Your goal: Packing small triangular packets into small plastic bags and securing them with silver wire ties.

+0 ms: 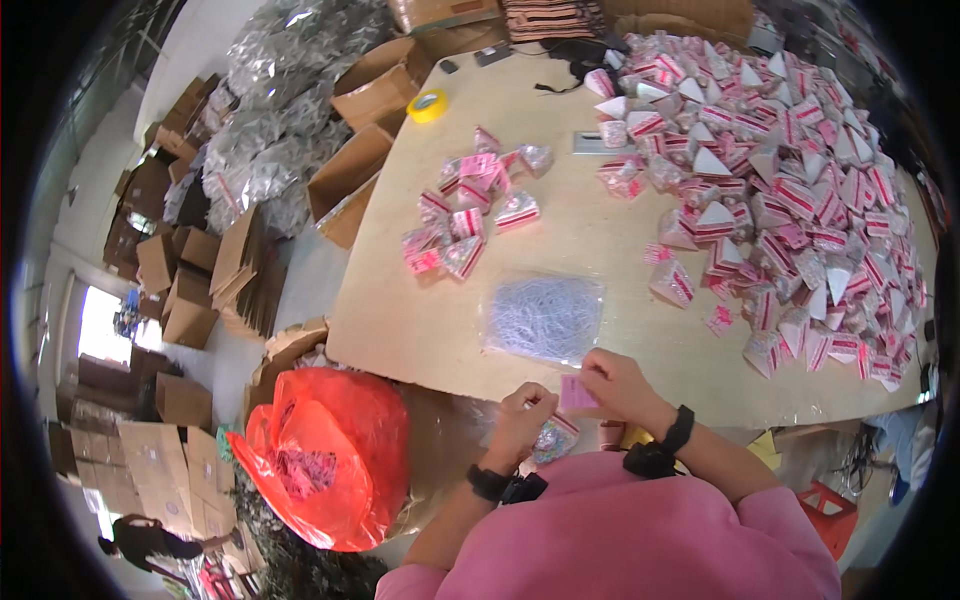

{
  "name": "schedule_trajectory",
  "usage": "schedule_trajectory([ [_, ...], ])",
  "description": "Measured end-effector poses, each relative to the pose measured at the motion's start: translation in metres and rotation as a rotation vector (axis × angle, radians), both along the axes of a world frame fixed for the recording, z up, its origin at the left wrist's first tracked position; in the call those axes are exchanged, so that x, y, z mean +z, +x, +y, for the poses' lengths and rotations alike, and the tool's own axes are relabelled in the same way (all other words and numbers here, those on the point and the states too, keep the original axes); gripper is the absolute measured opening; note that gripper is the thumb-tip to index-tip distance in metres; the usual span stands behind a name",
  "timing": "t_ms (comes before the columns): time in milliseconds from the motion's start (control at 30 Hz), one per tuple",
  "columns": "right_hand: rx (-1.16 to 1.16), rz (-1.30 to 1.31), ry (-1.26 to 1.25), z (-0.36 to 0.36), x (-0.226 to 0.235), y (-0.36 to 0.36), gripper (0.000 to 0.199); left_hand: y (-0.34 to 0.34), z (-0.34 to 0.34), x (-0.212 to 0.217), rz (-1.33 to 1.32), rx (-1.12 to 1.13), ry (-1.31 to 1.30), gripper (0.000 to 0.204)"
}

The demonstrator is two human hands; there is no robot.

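Observation:
Close to my body at the table's near edge, my left hand is closed on a small clear packet with shiny, multicoloured contents. Just right of it, my right hand pinches a small pink card, held near the packet's upper end. Whether the card touches the packet, I cannot tell. Beyond both hands lies a flat clear bag of fine whitish strands. Farther left on the table is a loose group of small pink-and-white wedge-shaped packets.
A large heap of similar wedge packets covers the table's right side. Yellow tape sits at the far left of the table. A red plastic bag stands left of me. Open cartons line the far-left edge. A person is in the background.

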State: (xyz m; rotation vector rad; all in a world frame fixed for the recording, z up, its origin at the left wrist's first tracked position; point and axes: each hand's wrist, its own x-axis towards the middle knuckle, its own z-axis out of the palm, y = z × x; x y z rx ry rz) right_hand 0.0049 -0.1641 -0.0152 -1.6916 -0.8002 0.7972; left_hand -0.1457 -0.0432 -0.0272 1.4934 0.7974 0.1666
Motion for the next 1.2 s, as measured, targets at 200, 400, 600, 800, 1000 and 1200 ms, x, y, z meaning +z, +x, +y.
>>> schedule_trajectory([
  [200, 0.034, 0.132, -0.001, 0.000, -0.016, -0.004, 0.012, -0.016, 0.003, -0.014, -0.128, 0.172, -0.305, 0.009],
  [400, 0.062, 0.341, -0.032, 0.008, -0.013, -0.013, 0.010, -0.027, 0.004, -0.018, -0.170, 0.255, -0.420, 0.010],
  [600, 0.137, 0.364, -0.012, 0.019, -0.023, -0.021, 0.010, -0.043, 0.010, -0.020, -0.161, 0.303, -0.382, 0.012],
  [800, 0.175, 0.374, -0.076, 0.037, -0.021, -0.030, 0.008, -0.052, 0.016, 0.002, -0.221, 0.477, -0.530, 0.011],
  [1000, 0.143, 0.449, -0.121, 0.053, -0.026, -0.040, 0.007, -0.091, 0.086, -0.014, -0.374, 0.751, -0.500, 0.009],
  [1200, 0.100, 0.473, -0.154, 0.058, -0.049, -0.048, 0.008, -0.117, 0.224, 0.007, -0.520, 0.961, -0.487, 0.018],
])
